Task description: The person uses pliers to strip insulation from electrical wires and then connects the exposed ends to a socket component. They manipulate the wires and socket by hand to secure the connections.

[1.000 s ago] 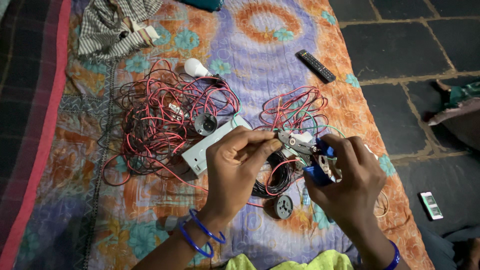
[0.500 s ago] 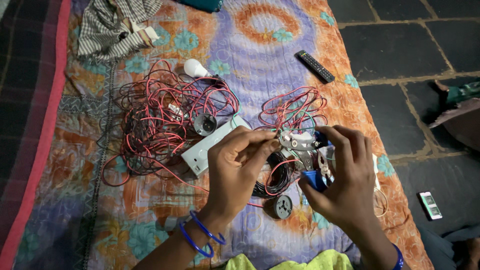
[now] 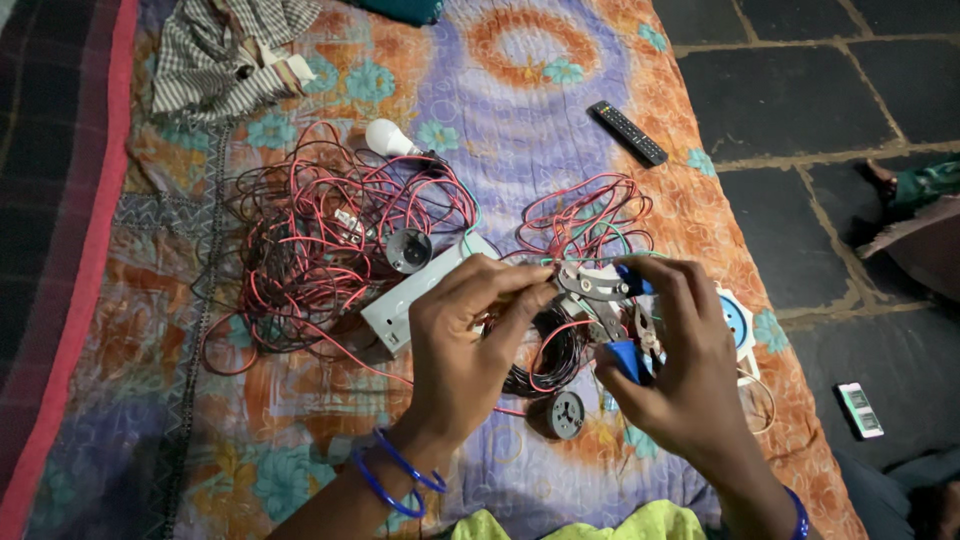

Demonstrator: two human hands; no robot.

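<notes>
My right hand (image 3: 685, 370) grips blue-handled pliers (image 3: 610, 295), their metal jaws pointing left over the patterned blanket (image 3: 520, 110). My left hand (image 3: 470, 340) pinches a thin wire at the jaws with thumb and forefinger. Under both hands lies a coil of red and black wire (image 3: 550, 350). A white rectangular switch box (image 3: 410, 300) lies just left of my left hand, and a round black holder (image 3: 565, 413) sits below the hands.
A big tangle of red and black wire (image 3: 310, 240) with a white bulb (image 3: 385, 138) and a round lamp holder (image 3: 408, 250) lies left. A black remote (image 3: 627, 132), folded checked cloth (image 3: 230, 55), a white-blue round fitting (image 3: 735, 322) and a small card (image 3: 860, 410) on dark floor tiles surround them.
My right hand has turned the pliers slightly, the blue handles shifting inside the grip. My left hand keeps its pinch at the jaws.
</notes>
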